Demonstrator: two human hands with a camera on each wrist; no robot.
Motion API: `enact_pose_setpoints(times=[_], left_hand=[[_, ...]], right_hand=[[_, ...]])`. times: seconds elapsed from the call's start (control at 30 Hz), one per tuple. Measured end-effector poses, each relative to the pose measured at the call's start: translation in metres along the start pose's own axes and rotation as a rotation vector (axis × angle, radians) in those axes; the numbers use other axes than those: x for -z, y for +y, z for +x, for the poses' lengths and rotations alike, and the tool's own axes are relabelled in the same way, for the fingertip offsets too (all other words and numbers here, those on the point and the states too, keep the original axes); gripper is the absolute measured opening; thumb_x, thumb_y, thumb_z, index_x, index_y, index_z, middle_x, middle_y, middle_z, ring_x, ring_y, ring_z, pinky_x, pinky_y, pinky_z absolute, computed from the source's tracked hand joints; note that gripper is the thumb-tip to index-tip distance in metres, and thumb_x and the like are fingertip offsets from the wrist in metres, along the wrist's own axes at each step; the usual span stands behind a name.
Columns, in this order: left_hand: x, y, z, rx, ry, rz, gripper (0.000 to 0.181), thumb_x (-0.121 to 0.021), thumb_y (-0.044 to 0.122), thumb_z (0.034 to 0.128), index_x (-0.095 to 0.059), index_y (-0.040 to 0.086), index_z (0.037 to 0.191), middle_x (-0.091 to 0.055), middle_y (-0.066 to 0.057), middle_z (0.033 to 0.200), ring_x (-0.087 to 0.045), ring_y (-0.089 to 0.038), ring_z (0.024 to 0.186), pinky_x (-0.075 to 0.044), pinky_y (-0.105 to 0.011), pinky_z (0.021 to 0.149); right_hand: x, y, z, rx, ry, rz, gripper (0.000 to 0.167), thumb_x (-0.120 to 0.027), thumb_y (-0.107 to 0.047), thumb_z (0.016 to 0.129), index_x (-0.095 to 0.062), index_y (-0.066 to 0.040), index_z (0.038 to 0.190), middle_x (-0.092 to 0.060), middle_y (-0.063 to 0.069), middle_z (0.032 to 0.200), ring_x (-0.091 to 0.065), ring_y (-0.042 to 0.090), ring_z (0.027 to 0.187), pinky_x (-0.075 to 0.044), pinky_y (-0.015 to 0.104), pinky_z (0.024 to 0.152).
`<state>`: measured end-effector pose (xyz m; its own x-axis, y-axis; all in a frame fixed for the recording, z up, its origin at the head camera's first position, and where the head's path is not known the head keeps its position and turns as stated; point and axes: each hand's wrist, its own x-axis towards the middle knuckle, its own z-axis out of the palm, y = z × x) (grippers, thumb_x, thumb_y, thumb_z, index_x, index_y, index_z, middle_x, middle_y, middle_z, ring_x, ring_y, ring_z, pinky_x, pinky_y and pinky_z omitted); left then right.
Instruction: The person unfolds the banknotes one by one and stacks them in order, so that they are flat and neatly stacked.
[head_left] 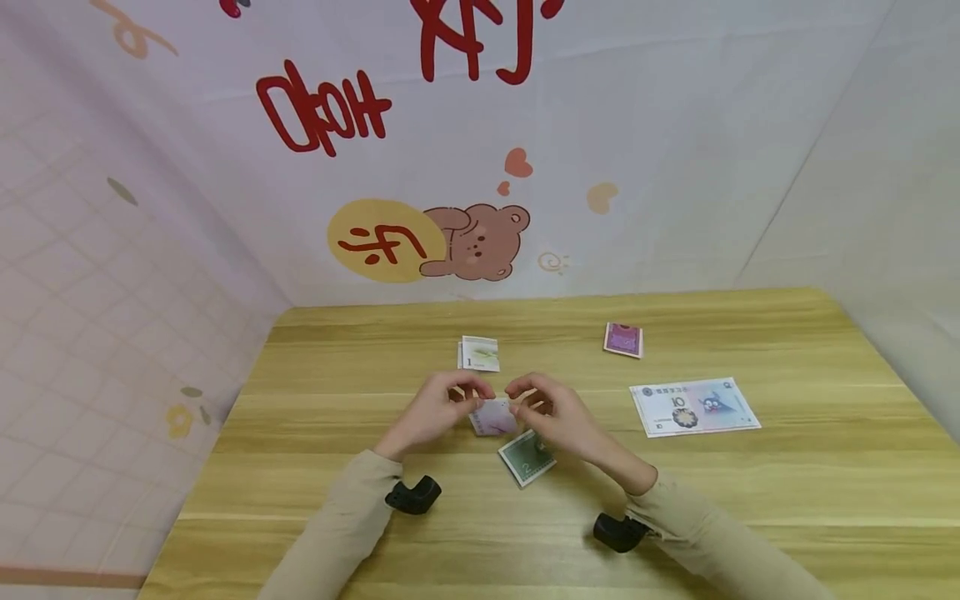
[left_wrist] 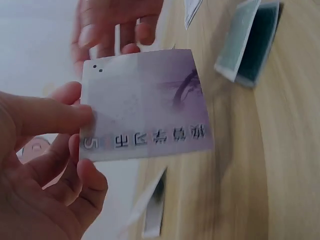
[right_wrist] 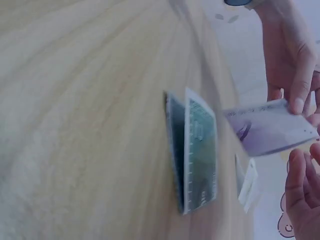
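Observation:
My left hand [head_left: 442, 408] pinches a folded purple play banknote marked 5 [left_wrist: 145, 107] by one edge, thumb on its face, and holds it above the table. Close to the note's other side is my right hand [head_left: 553, 412], its fingers loosely bent; in the right wrist view, this hand [right_wrist: 306, 195] appears apart from the note. Under and in front of the hands, a folded green play banknote marked 2 [head_left: 527, 458] stands partly sprung apart on the table. Just beyond the left hand lies a folded whitish play banknote marked 1 [head_left: 480, 354].
Toward the back right lies a folded magenta banknote [head_left: 624, 340]. An unfolded play banknote marked 10 [head_left: 693, 408] is flat on the wooden table [head_left: 337, 533], right of the hands. A printed cloth backdrop [head_left: 637, 125] rises behind the table.

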<state>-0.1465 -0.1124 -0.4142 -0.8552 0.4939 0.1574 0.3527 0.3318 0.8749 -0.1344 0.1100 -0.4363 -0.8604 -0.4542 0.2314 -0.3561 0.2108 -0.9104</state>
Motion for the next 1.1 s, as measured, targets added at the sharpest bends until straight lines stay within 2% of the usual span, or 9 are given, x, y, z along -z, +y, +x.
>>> enact_pose_setpoints(times=[0.13, 0.27, 0.43, 0.53, 0.63, 0.77, 0.97, 1.1], left_hand=[[-0.009, 0.007, 0.005, -0.064, 0.002, 0.046, 0.017, -0.06, -0.012, 0.0846, -0.069, 0.002, 0.091, -0.066, -0.008, 0.09, -0.055, -0.019, 0.077, -0.047, -0.029, 0.063], [-0.014, 0.01, 0.008, -0.077, 0.037, 0.049, 0.016, -0.062, -0.011, 0.0845, -0.068, 0.002, 0.092, -0.065, -0.007, 0.09, -0.056, -0.019, 0.08, -0.049, -0.03, 0.067], [-0.016, 0.011, 0.006, -0.043, 0.113, 0.002, 0.011, -0.065, -0.008, 0.0862, -0.066, -0.001, 0.094, -0.063, -0.011, 0.095, -0.058, -0.026, 0.089, -0.052, -0.037, 0.076], [-0.017, 0.013, 0.005, -0.038, 0.161, 0.006, 0.01, -0.066, -0.007, 0.0861, -0.066, 0.0, 0.093, -0.062, -0.011, 0.095, -0.057, -0.025, 0.087, -0.052, -0.037, 0.075], [-0.02, 0.012, 0.005, -0.038, 0.191, 0.031, 0.009, -0.068, -0.004, 0.0855, -0.067, 0.003, 0.091, -0.062, -0.006, 0.093, -0.057, -0.019, 0.082, -0.053, -0.032, 0.071], [-0.028, 0.01, 0.007, -0.012, 0.213, 0.018, 0.003, -0.068, -0.001, 0.0875, -0.066, 0.0, 0.09, -0.06, -0.007, 0.091, -0.06, -0.019, 0.082, -0.055, -0.028, 0.069], [-0.045, 0.011, 0.011, 0.054, 0.3, -0.088, 0.005, -0.064, -0.002, 0.0888, -0.06, -0.004, 0.09, -0.059, -0.014, 0.09, -0.067, -0.034, 0.08, -0.055, -0.025, 0.063], [-0.054, 0.013, 0.014, 0.102, 0.34, -0.09, 0.012, -0.067, 0.001, 0.088, -0.055, -0.001, 0.087, -0.058, -0.012, 0.089, -0.068, -0.031, 0.078, -0.052, -0.023, 0.061]], right_hand=[[0.001, -0.002, -0.001, 0.011, -0.008, -0.053, 0.014, -0.062, -0.001, 0.091, -0.066, 0.002, 0.103, -0.068, 0.012, 0.095, -0.061, 0.016, 0.078, -0.054, 0.03, 0.065], [-0.001, 0.0, -0.004, 0.002, 0.026, -0.08, 0.011, -0.063, 0.003, 0.089, -0.068, 0.002, 0.098, -0.069, 0.01, 0.092, -0.062, 0.016, 0.076, -0.054, 0.029, 0.064], [0.001, -0.001, -0.009, -0.038, 0.14, -0.051, 0.007, -0.066, 0.006, 0.085, -0.068, 0.002, 0.091, -0.068, 0.01, 0.085, -0.064, 0.02, 0.072, -0.054, 0.029, 0.063], [0.004, 0.001, -0.01, -0.086, 0.195, -0.043, 0.006, -0.068, 0.006, 0.084, -0.067, 0.003, 0.088, -0.066, 0.01, 0.082, -0.063, 0.019, 0.069, -0.054, 0.028, 0.061], [0.006, 0.007, -0.011, -0.125, 0.228, -0.032, 0.007, -0.071, 0.002, 0.084, -0.065, 0.002, 0.087, -0.065, 0.008, 0.08, -0.063, 0.017, 0.067, -0.053, 0.025, 0.057], [0.006, 0.006, -0.011, -0.126, 0.239, -0.029, 0.01, -0.073, 0.001, 0.083, -0.063, 0.001, 0.084, -0.064, 0.008, 0.08, -0.063, 0.019, 0.067, -0.052, 0.024, 0.057], [0.004, 0.002, -0.012, -0.109, 0.245, -0.037, 0.013, -0.074, 0.002, 0.081, -0.062, -0.001, 0.08, -0.063, 0.007, 0.078, -0.062, 0.017, 0.069, -0.054, 0.025, 0.06], [0.005, 0.003, -0.013, -0.103, 0.241, -0.03, 0.015, -0.075, 0.003, 0.08, -0.061, -0.003, 0.078, -0.062, 0.004, 0.075, -0.061, 0.015, 0.068, -0.054, 0.026, 0.059]])
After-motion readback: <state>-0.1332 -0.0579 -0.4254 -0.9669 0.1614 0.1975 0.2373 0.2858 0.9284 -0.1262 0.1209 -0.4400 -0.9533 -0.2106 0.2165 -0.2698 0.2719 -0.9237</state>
